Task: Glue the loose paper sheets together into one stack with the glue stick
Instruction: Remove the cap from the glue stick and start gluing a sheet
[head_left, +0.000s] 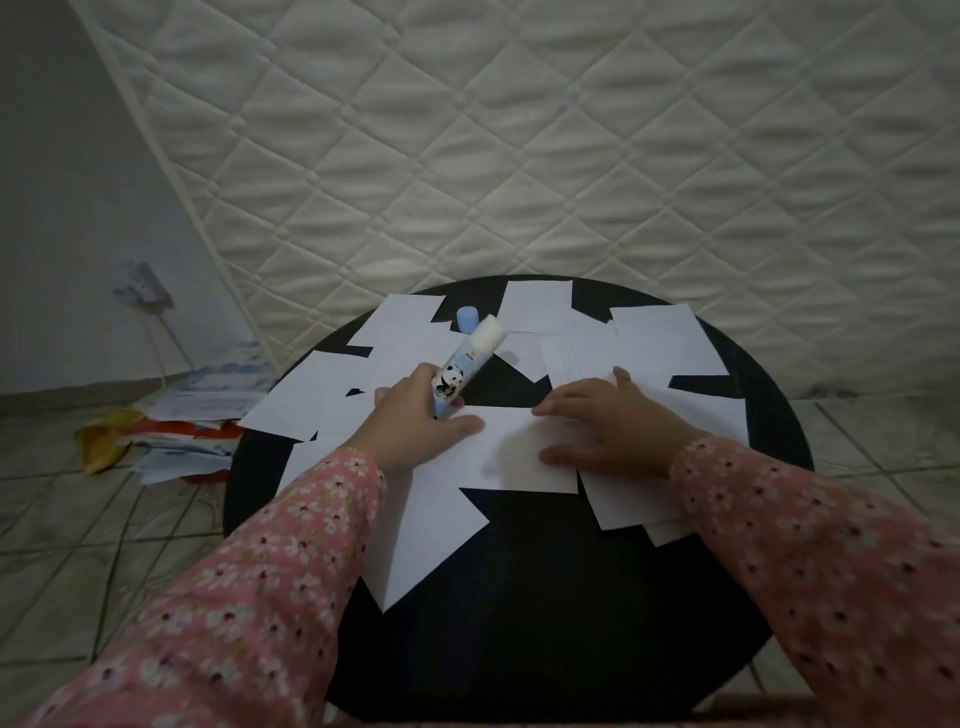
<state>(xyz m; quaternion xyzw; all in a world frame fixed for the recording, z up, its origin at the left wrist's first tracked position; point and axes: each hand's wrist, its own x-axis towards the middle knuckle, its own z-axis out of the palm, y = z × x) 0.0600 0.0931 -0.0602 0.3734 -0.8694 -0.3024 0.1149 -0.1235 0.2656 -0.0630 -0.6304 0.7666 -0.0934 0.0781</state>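
Hands: left (415, 415) grips glue stick (465, 366), right (608, 426) presses flat on sheet (511, 449).

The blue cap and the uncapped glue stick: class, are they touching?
Cannot tell. In the head view the glue stick, held by the left hand, has its white tip overlapping the blue cap, hiding any contact or gap.

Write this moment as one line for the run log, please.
left hand: holds glue stick, uncapped | right hand: flat on paper sheet | cap: on table | sheets: scattered
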